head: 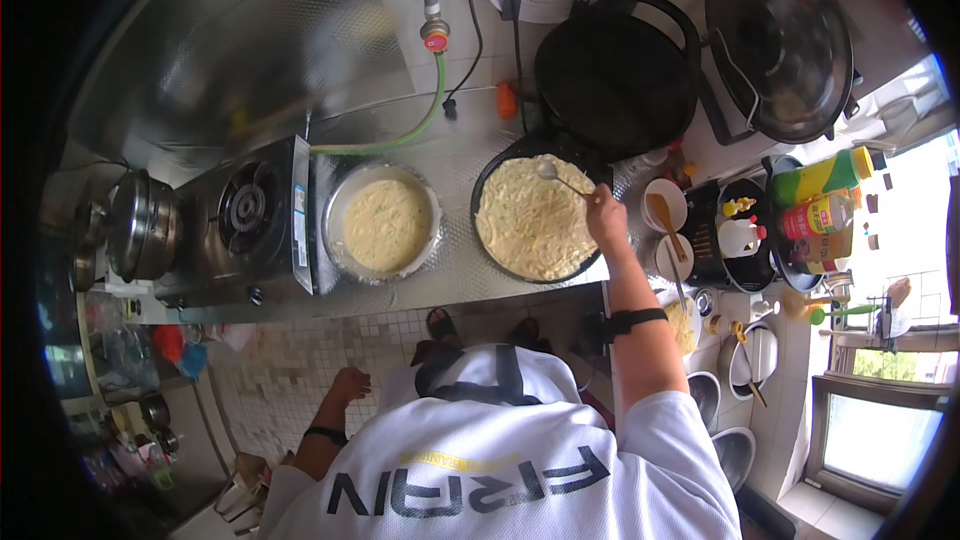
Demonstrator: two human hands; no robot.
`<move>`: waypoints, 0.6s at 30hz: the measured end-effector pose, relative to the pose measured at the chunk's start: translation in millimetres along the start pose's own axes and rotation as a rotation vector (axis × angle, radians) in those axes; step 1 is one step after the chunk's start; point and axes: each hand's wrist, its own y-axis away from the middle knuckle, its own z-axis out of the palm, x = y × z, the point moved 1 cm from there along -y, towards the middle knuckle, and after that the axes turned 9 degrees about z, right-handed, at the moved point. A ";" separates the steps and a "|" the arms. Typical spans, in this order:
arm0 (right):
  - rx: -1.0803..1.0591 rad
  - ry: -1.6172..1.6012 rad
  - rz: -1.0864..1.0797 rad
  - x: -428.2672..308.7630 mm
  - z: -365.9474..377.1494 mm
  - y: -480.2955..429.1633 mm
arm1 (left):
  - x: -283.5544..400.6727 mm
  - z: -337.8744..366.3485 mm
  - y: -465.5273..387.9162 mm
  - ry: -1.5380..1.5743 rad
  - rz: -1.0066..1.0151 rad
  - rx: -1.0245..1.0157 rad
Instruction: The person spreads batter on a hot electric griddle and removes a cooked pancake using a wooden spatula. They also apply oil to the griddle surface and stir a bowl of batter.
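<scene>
My right hand [606,217] grips the handle of a metal spoon [549,171]. The spoon's bowl rests on a pale, lumpy batter [536,225] flecked with green. That batter is spread across a round black electric pan [480,240], covering nearly its whole base. My left hand [352,384] hangs low beside my body, away from the counter, its fingers loosely bent and holding nothing. Left of the pan, a metal bowl [429,251] contains more of the same batter [386,225].
The pan's black lid [615,75] stands raised behind it. A gas stove [247,210] flanks the bowl. A green gas hose [431,116] runs along the back. At right are a bowl with a wooden spatula [664,214], a plastic bottle [817,176] and a window [874,435].
</scene>
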 end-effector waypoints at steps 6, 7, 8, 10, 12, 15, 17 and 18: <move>0.022 0.022 0.076 32.9 -40.2 6.1 | 13.5 9.9 9.7 -0.071 0.082 0.109; 0.052 -0.010 0.070 24.0 -37.6 5.2 | 12.6 7.0 7.4 -0.041 0.074 0.098; 0.082 -0.041 0.064 15.0 -34.8 4.0 | 13.8 3.5 3.8 -0.049 0.077 0.096; 0.043 -0.030 0.037 0.9 -20.7 0.9 | -6.4 -16.8 -4.9 0.219 -0.051 0.005; 0.043 0.003 0.090 7.1 -9.9 0.1 | -10.9 -23.6 -7.9 0.208 -0.051 0.002; 0.012 -0.010 0.094 39.2 -29.5 8.2 | 17.5 7.5 1.3 -0.065 0.123 0.062; 0.088 -0.047 0.100 48.1 -39.9 10.6 | 24.3 17.8 16.4 -0.314 0.286 0.155; 0.075 -0.072 0.116 45.6 -40.8 9.9 | 22.3 14.2 16.4 -0.178 0.229 0.134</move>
